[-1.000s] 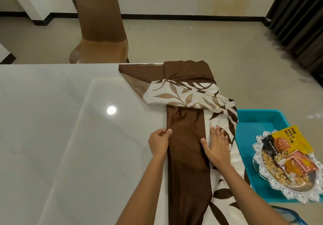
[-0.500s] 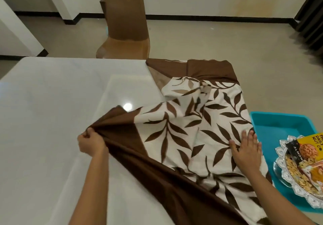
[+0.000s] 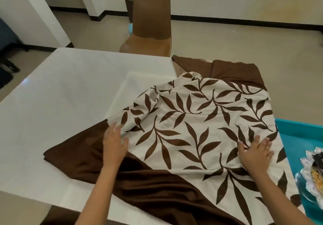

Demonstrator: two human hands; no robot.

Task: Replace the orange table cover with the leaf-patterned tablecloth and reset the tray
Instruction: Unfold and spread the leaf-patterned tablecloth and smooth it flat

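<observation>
The white table (image 3: 70, 102) fills most of the view, and its left half is bare. The leaf-patterned tablecloth (image 3: 201, 119) lies on the table's right half, partly unfolded and rumpled. Its cream panel with brown leaves faces up. A plain dark brown border is folded at the table's far right corner, and another stretch of border runs from the middle of the table toward its near edge and hangs over that edge.

A brown chair (image 3: 150, 23) stands on the floor just beyond the table's far edge, facing the table. A turquoise tray (image 3: 297, 137) sits just off the table's right edge, lower than the tabletop, and the cloth's edge overlaps its near-left side. A silver scalloped dish (image 3: 312, 175) rests on it, cut off by the frame, with nuts and a dark packet in it.

The right hand (image 3: 255, 154) lies flat on the leaf panel near the table's right edge, fingers spread and straight, gripping nothing. The left hand (image 3: 114, 146) rests on the cloth near the table's middle, where the brown border meets the leaf print. Its fingers are extended and blurred, and it holds nothing. A ring shows on one of its fingers.
</observation>
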